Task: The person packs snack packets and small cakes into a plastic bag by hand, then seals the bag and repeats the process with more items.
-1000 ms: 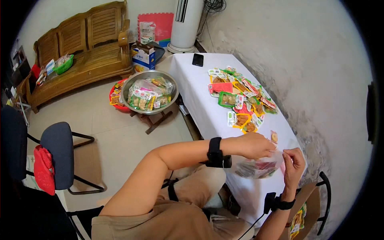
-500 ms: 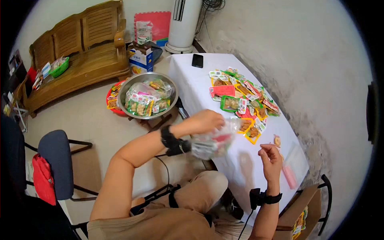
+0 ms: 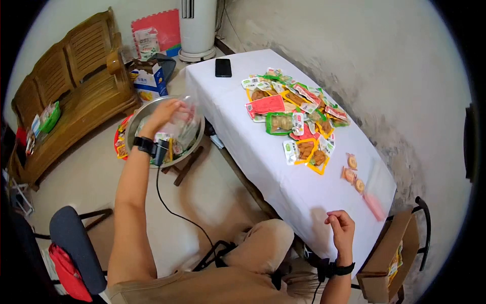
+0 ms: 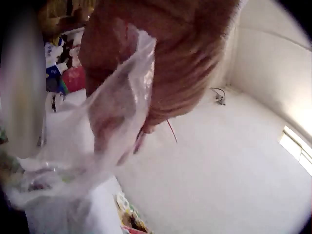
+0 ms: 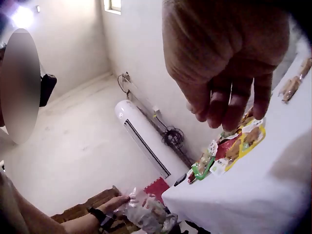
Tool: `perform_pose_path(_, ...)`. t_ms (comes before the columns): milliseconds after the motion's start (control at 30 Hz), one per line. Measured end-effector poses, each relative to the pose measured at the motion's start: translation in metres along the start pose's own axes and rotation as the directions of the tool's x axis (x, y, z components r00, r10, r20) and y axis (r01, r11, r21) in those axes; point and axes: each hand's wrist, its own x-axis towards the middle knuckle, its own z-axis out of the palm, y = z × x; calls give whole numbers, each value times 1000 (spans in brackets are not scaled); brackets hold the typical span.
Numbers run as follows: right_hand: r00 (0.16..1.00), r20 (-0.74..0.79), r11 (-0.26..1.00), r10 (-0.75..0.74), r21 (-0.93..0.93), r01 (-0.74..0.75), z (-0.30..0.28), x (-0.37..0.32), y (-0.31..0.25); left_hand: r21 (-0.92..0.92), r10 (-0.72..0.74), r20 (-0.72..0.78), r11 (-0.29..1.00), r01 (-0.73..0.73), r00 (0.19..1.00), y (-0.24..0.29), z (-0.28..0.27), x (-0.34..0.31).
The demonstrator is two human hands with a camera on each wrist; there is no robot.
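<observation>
My left hand (image 3: 164, 117) reaches over the metal basin (image 3: 132, 126) at the table's left side. It grips the gathered top of a clear plastic bag (image 4: 124, 92), which hangs from the fingers; in the right wrist view the bag (image 5: 148, 214) looks filled. My right hand (image 3: 341, 230) is above the near part of the white table, fingers loosely curled and nothing in them. Nearest to it are small wrapped biscuits (image 3: 349, 175) and a pink roll with clear plastic (image 3: 373, 206). Farther up the table spreads a pile of packaged snacks (image 3: 298, 114).
A phone (image 3: 223, 68) lies at the table's far end. Under and beside the basin are a red tub (image 3: 120, 142) and a wooden stand (image 3: 188, 166). A cardboard box (image 3: 377, 283) with packets stands at the near right. A chair (image 3: 76, 248) and wooden bench (image 3: 86, 101) are at left.
Both hands were together at the bag over the table. The left hand has carried the bag leftward to the basin; the right has let go and dropped a little nearer my body.
</observation>
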Motion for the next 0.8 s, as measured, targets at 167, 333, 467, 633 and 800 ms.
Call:
perform_pose_path(167,994,-73,996,77,41,-74,1,-15,12,87,-143,-24,986,145,989,-61,-67,42)
perform_pose_path(333,988,-86,991,126,57,-121,6,-18,29,932,167,-271,290,216,948,-95,-70,51)
perform_pose_path(467,979,-119,985,167,59,-161,15,-16,37,997,523,-59,76,22,850,-99,-18,28)
perform_pose_path(633,989,-102,973,103,-194,-121,25,-13,40,982,681,44,103,-155,731,-75,28,1)
perform_pose_path(800,994,-78,898,-71,-439,29,33,-5,32,945,302,255,125,-304,918,-117,35,0)
